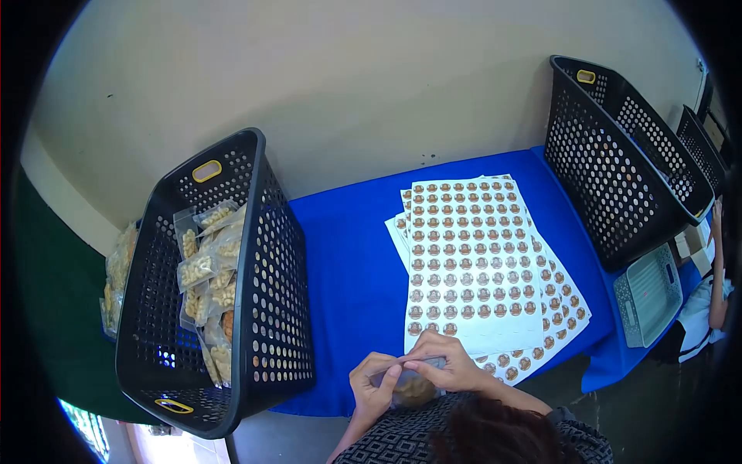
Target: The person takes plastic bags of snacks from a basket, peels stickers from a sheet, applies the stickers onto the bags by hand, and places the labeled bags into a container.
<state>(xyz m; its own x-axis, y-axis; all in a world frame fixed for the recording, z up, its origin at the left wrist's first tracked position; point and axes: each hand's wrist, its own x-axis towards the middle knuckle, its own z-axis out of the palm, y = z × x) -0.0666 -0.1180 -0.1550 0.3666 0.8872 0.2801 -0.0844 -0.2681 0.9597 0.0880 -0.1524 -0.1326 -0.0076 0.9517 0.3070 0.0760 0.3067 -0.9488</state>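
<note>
My left hand [376,385] and my right hand [448,362] pinch the top edge of a clear plastic snack bag [415,391], close to my body at the table's front edge. Tan pieces show inside its lower part. Just beyond my hands lies a white sheet of round brown stickers [471,259], on top of more such sheets. The sheet's lowest row holds stickers only at its left end. To the left, a black perforated basket [282,309] holds several clear bags of pale twisted snacks [202,268].
A blue cloth [348,255] covers the table. At the right stand another black basket [603,170] and a grey-green plastic tray [632,309]. More bagged snacks [120,271] lie behind the left basket. Another person's arm [717,271] shows at the far right.
</note>
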